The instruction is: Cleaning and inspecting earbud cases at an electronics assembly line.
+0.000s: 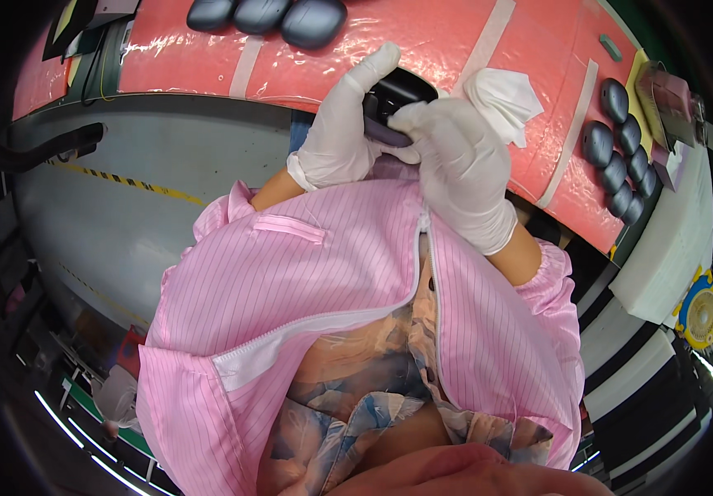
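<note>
My left hand [338, 136], in a white glove, grips an open dark case [407, 88] from its left side, thumb stretched along the edge. The case looks like an earbud case, with a glossy black inside and a dark purple-grey shell. My right hand [462, 161], gloved as well, has its fingers closed at the near right edge of the same case. Its fingertips partly cover the case, so exactly what they pinch is hidden. A crumpled white cloth [507, 106] lies on the table just beyond my right hand; whether they touch I cannot tell.
The red-covered table [431, 31] bears pale tape strips. Several dark oval cases [261, 12] stand in a row at the far left, and more cases [621, 153] are grouped at the right. A small green block [610, 47] lies at the far right. A yellow-blue fan [701, 312] stands beyond the right side.
</note>
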